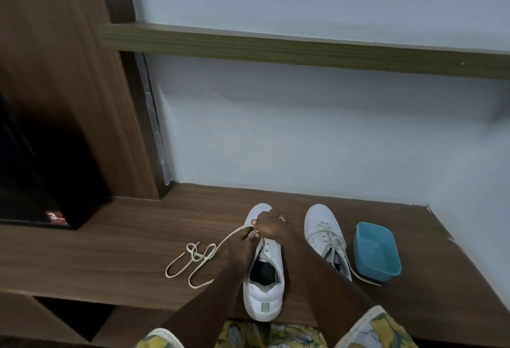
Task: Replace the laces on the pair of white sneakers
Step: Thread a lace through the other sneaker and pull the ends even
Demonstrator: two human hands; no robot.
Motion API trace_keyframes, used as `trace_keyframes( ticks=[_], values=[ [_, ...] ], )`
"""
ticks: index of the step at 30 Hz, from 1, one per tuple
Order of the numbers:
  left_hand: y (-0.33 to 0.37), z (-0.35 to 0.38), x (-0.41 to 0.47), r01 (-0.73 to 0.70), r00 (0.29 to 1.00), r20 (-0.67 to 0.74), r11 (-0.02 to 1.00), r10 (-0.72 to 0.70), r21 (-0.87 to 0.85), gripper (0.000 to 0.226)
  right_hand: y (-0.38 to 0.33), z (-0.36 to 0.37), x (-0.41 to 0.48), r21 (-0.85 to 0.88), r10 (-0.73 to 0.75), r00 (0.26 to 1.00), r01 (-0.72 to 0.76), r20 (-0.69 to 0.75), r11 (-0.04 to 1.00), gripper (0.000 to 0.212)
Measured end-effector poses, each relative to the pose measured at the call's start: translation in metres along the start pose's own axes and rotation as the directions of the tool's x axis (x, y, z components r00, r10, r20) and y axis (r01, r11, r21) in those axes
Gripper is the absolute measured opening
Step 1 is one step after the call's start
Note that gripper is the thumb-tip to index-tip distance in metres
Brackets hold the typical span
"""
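Two white sneakers stand on a wooden bench [124,262], toes toward the wall. The left sneaker [265,289] has bare upper eyelets and an open mouth. Over its toe end my right hand [269,227] pinches a cream lace [198,258] by the eyelets. My left hand [244,238] grips the same lace just beside it. The lace trails left across the bench in loose loops with a tangle. The right sneaker [324,233] is laced, and one lace end of it lies loose on the bench.
A blue plastic tub [376,251] sits right of the laced sneaker. A pale wall rises behind the bench, with a wooden shelf [303,47] above. A dark cabinet [41,154] stands at the left. Floral fabric [276,334] shows at the bottom edge.
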State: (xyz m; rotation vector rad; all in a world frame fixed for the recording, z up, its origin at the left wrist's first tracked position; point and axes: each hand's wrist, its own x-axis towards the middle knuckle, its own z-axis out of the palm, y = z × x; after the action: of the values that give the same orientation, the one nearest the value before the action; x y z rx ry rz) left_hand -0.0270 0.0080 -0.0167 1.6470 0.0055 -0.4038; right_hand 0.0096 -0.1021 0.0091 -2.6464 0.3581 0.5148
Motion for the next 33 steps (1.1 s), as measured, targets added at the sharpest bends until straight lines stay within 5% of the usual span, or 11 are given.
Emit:
trace_keyframes(
  ticks=[5, 10, 14, 18, 24, 33],
  values=[
    [0.009, 0.006, 0.006, -0.07, 0.997, -0.01, 0.99, 0.071, 0.123, 0.013, -0.002, -0.014, -0.012, 0.12, -0.069, 0.997, 0.074, -0.045, 0.99, 0.033],
    [0.017, 0.005, 0.015, -0.11, 0.992, -0.024, 0.952, 0.122, 0.285, 0.015, -0.003, -0.026, -0.02, 0.498, -0.03, 1.0, 0.028, -0.005, 0.867, 0.043],
    [0.013, 0.002, 0.024, -0.088, 0.975, -0.169, 0.949, 0.144, 0.303, 0.029, -0.009, -0.039, -0.026, 0.416, -0.136, 0.99, 0.108, 0.039, 0.903, 0.035],
    [0.024, -0.001, 0.017, -0.111, 0.953, -0.211, 0.896, 0.219, 0.431, 0.026, -0.01, -0.054, -0.032, 0.361, -0.129, 0.975, 0.189, -0.183, 0.913, 0.028],
    [0.026, -0.004, 0.017, -0.043, 0.945, -0.261, 0.866, 0.196, 0.498, 0.023, -0.013, -0.066, -0.041, 0.498, 0.058, 0.847, 0.254, -0.529, 0.829, 0.014],
    [0.009, -0.025, 0.011, 0.105, 0.945, -0.313, 0.823, 0.092, 0.559, 0.022, 0.003, -0.082, -0.05, 0.608, 0.323, 0.685, 0.219, -0.653, 0.763, 0.017]
  ],
)
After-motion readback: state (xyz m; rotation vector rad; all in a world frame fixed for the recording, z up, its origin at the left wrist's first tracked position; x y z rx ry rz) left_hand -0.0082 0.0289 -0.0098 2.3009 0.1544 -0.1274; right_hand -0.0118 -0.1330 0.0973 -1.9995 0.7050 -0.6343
